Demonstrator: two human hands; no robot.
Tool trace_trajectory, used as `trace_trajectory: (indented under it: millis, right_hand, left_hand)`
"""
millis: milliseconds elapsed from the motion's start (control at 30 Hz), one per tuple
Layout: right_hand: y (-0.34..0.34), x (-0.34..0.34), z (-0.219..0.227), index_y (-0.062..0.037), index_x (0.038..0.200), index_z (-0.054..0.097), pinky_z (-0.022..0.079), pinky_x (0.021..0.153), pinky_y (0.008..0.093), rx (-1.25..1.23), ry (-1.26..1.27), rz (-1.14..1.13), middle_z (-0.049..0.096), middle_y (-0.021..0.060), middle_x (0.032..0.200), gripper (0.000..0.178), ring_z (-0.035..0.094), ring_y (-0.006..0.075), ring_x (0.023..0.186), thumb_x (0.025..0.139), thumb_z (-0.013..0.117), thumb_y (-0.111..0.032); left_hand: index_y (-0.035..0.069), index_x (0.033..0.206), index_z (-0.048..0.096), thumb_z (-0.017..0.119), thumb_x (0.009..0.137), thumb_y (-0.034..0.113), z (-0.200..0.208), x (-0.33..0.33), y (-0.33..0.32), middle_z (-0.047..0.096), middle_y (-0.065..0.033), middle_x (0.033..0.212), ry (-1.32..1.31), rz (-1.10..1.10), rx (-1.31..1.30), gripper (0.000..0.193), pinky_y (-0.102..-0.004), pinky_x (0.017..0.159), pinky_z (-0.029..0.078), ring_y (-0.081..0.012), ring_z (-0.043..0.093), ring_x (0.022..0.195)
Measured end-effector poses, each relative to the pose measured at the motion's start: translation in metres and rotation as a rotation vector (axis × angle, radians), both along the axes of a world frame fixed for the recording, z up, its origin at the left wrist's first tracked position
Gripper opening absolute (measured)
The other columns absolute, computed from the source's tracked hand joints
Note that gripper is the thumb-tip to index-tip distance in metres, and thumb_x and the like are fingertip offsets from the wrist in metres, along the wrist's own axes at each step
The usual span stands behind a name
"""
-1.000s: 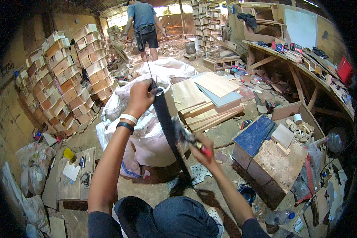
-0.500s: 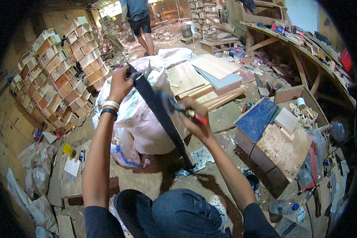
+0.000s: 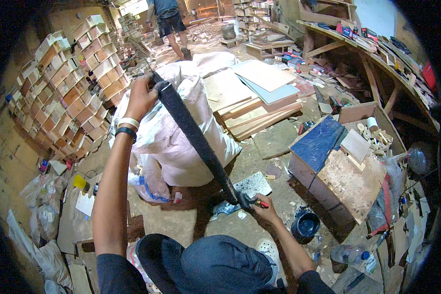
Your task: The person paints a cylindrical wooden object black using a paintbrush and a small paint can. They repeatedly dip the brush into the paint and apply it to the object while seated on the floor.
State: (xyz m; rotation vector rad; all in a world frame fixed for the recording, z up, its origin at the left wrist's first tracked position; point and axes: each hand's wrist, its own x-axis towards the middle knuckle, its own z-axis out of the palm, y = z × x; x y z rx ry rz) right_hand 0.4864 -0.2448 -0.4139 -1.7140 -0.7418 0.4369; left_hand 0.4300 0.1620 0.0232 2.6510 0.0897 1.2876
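A long, straight black strip point(image 3: 193, 132), its surface looking painted, slants from upper left down to the floor side in front of me. My left hand point(image 3: 143, 98) is closed round its upper end. At the lower end is my right hand point(image 3: 265, 211), closed on a paintbrush point(image 3: 263, 204) with a red handle. The brush's dark head touches or nearly touches the strip there; I cannot tell which. Right of that hand stands a small bucket point(image 3: 306, 224) with dark contents. A paint-speckled board point(image 3: 255, 185) lies beneath the strip's lower end.
A big white sack point(image 3: 186, 159) stands behind the strip, with stacked boards point(image 3: 264, 81) beyond. To the right are a wooden box point(image 3: 323, 196) of offcuts and a cluttered workbench point(image 3: 338, 36). Stacked wooden boxes point(image 3: 66, 93) rise at left. Another person point(image 3: 169, 24) walks far off.
My right hand has moved the brush down along the strip, from its middle to its lower end. My left hand has shifted slightly left and up. The distant person's legs have changed position.
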Motion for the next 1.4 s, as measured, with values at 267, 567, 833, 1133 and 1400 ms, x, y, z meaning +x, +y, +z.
trace_trajectory:
  millis: [267, 567, 833, 1133, 1400]
  right_hand:
    - [0.087, 0.028, 0.178, -0.0004, 0.089, 0.059, 0.049, 0.068, 0.0320, 0.478, -0.441, 0.002, 0.067, 0.0096, 0.083, 0.023, 0.061, 0.0159, 0.075, 0.082, 0.080, -0.006]
    - [0.056, -0.009, 0.122, -0.0008, 0.094, 0.059, 0.048, 0.069, 0.0423, 0.334, -0.420, -0.003, 0.058, 0.0177, 0.086, 0.019, 0.060, 0.0385, 0.079, 0.084, 0.073, -0.010]
    - [0.017, -0.033, 0.049, 0.0005, 0.090, 0.061, 0.048, 0.072, 0.0357, 0.237, -0.222, -0.045, 0.061, 0.0137, 0.083, 0.017, 0.062, 0.0277, 0.078, 0.081, 0.072, -0.008]
    - [0.110, 0.019, 0.221, -0.0002, 0.093, 0.061, 0.051, 0.069, 0.0393, 0.649, -0.601, -0.060, 0.063, 0.0172, 0.087, 0.017, 0.065, 0.0350, 0.078, 0.084, 0.075, -0.005]
    - [0.024, -0.037, 0.058, 0.0014, 0.092, 0.058, 0.046, 0.067, 0.0422, 0.229, -0.447, 0.082, 0.055, 0.0184, 0.082, 0.016, 0.059, 0.0394, 0.076, 0.085, 0.070, -0.004]
  left_hand:
    - [-0.004, 0.094, 0.065, 0.069, 0.093, 0.014, 0.009, -0.002, -0.001, 0.063, -0.0113, 0.077, 0.184, 0.204, 0.018, 0.019, -0.0332, 0.068, 0.048, -0.0162, 0.056, 0.070]
    - [-0.005, 0.092, 0.065, 0.070, 0.093, 0.017, 0.012, -0.005, 0.004, 0.067, -0.0161, 0.079, 0.221, 0.204, 0.021, 0.024, -0.0366, 0.070, 0.050, -0.0204, 0.061, 0.072]
    - [-0.005, 0.090, 0.065, 0.070, 0.091, 0.017, 0.016, 0.009, -0.006, 0.066, -0.0188, 0.078, 0.196, 0.166, 0.085, 0.022, -0.0389, 0.070, 0.050, -0.0263, 0.063, 0.072]
    - [-0.006, 0.096, 0.065, 0.064, 0.091, 0.010, 0.021, 0.011, 0.003, 0.070, -0.0156, 0.085, 0.297, 0.210, 0.077, 0.017, -0.0365, 0.074, 0.053, -0.0209, 0.067, 0.077]
    - [-0.005, 0.091, 0.067, 0.067, 0.082, 0.009, 0.022, 0.017, -0.016, 0.067, -0.0272, 0.082, 0.207, 0.156, 0.100, 0.017, -0.0444, 0.073, 0.052, -0.0412, 0.069, 0.077]
